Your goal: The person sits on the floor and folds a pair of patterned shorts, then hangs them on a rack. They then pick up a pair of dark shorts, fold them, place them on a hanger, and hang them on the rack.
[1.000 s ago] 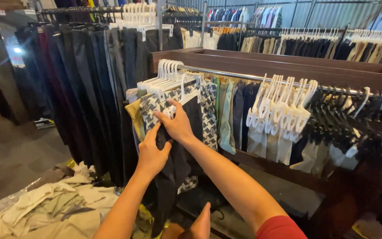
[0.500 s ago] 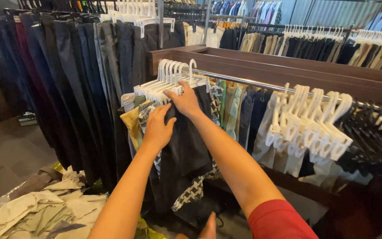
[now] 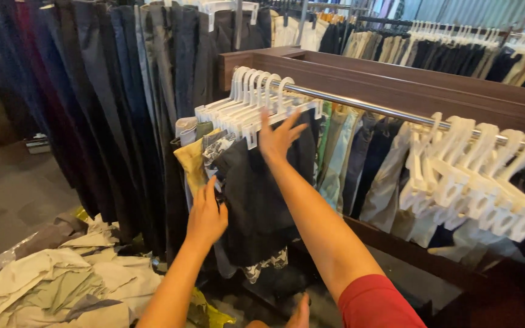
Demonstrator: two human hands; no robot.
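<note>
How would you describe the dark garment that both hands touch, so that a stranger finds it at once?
Start at the metal rail in the brown wooden rack and go to the bunch of white hangers at its left end. The dark garment hangs there, between the left hand and right hand. Unlike the yellow garment beside it, it is plain black.

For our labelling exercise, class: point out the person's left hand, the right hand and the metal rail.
left hand (image 3: 206, 217), head view, on the back of the hand.
right hand (image 3: 276, 138), head view, on the back of the hand below the spread fingers.
metal rail (image 3: 366, 107), head view, on the bare stretch between hanger groups.
</note>
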